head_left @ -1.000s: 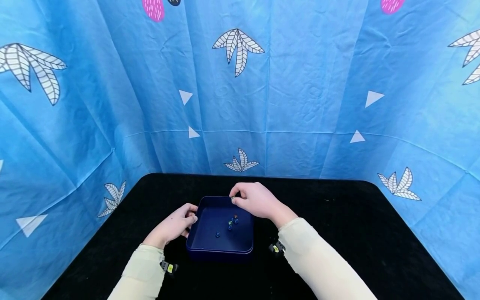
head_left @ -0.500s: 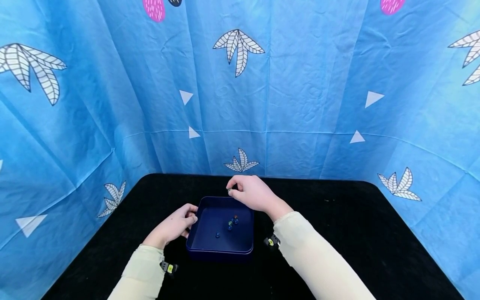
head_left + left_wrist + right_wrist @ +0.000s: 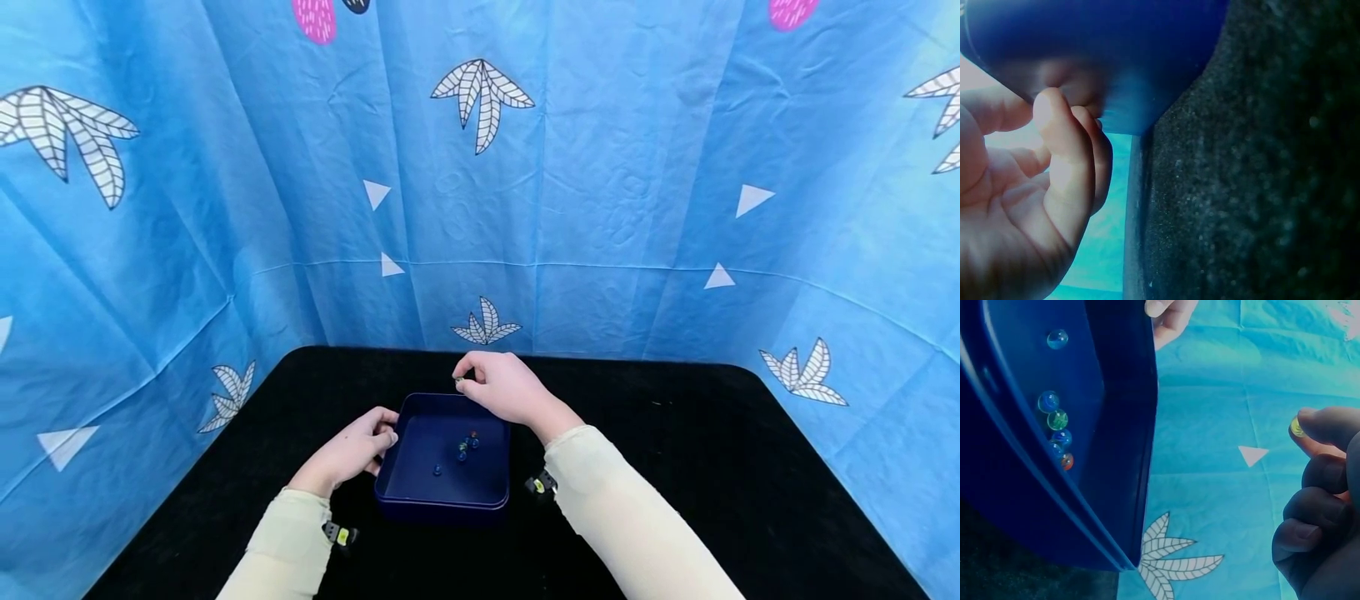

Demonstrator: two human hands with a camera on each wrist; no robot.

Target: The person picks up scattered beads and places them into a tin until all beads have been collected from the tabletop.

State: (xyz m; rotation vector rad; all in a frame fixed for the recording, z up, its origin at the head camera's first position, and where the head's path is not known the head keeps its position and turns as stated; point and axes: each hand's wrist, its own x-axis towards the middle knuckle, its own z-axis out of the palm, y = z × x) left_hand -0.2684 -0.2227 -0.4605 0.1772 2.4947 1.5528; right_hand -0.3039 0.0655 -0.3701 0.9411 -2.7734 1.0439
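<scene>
A dark blue square box [image 3: 442, 502] sits on the black table in the head view. My left hand [image 3: 358, 447] grips its left wall near the far corner; in the left wrist view its fingers [image 3: 1063, 162] press against the outer side. My right hand [image 3: 510, 387] is raised just past the box's far rim. Between thumb and forefinger it pinches a clear marble [image 3: 1297, 427] with a yellow swirl, while the other fingers are curled in. Inside the box lie several glass marbles, among them a lone blue one [image 3: 1057, 339], a green one [image 3: 1057, 419] and an orange one [image 3: 1067, 461].
The black cloth-covered table [image 3: 660, 483] stretches out around the box. Behind and at both sides hangs a blue curtain [image 3: 615, 167] with white leaf and triangle prints. A few tiny light specks show on the table's right part.
My right hand has risen away from over the box's far right rim, slightly to the left, still pinching the marble. For the last half second it hardly moves. My left hand stays put.
</scene>
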